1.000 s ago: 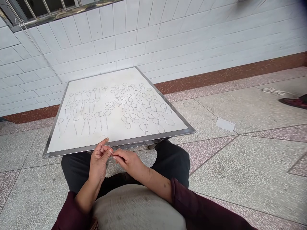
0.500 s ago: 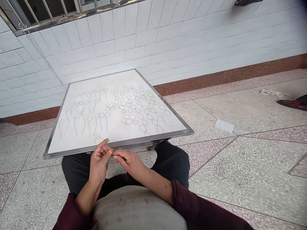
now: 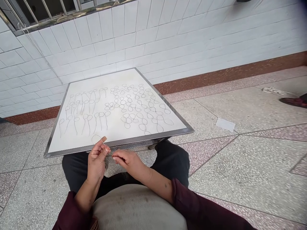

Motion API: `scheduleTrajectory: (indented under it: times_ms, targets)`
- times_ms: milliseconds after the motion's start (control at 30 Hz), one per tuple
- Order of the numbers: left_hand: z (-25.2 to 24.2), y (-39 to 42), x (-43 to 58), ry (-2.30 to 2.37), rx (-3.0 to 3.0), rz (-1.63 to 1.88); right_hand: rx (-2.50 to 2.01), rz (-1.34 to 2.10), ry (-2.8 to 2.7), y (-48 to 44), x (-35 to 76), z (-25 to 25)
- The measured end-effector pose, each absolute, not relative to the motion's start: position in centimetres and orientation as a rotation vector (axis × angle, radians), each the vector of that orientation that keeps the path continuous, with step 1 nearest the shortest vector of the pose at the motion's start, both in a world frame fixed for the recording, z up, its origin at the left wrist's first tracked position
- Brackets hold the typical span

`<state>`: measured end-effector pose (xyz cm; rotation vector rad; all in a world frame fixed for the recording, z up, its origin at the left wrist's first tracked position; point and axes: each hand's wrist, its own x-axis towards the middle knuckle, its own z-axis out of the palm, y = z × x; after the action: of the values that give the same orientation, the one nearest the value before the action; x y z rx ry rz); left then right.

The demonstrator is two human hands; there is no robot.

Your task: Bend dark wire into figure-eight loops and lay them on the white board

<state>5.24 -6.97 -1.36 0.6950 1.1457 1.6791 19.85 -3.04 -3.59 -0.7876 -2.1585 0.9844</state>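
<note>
Between the thumb and fingers of my left hand (image 3: 97, 161) is a thin wire (image 3: 96, 135) with a round loop that rises over the table's near edge. A tan wrap, perhaps tape, covers one fingertip. My right hand (image 3: 126, 160) is just to the right, thumb and forefinger pinched together; whatever lies in the pinch is too fine to make out. On the white table (image 3: 115, 129) lie several single-loop wires with straight tails (image 3: 76, 123) at the left. Several figure-eight wire loops (image 3: 143, 119) spread over the right half.
A metal rim (image 3: 177, 130) borders the table, which stands against a white tiled wall (image 3: 134, 41). A barred window (image 3: 48, 12) is at upper left. On the floor at right lie a white paper (image 3: 225, 124) and a bundle of cord (image 3: 273, 91), near a person's shoe (image 3: 291, 102).
My left hand has shifted slightly left with the wire loop. A small gap has opened between my two hands, which were touching at the fingertips.
</note>
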Motion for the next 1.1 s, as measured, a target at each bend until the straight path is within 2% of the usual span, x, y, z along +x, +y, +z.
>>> scheduleTrajectory:
  times_ms: [267,567,1100]
  targets:
    - [-1.2,-7.1,5.7,1.165,0.715,1.577,-0.794,0.981,-2.127,-3.0,20.0,-3.4]
    - [-2.2,-6.7,5.9,1.161,0.668,1.694,-0.812,0.961,-2.165,-2.9,19.8,-3.5]
    - [-1.6,-6.8,5.3,1.187,0.706,1.621,-0.818,0.892,-2.187,-3.1,19.3,-4.3]
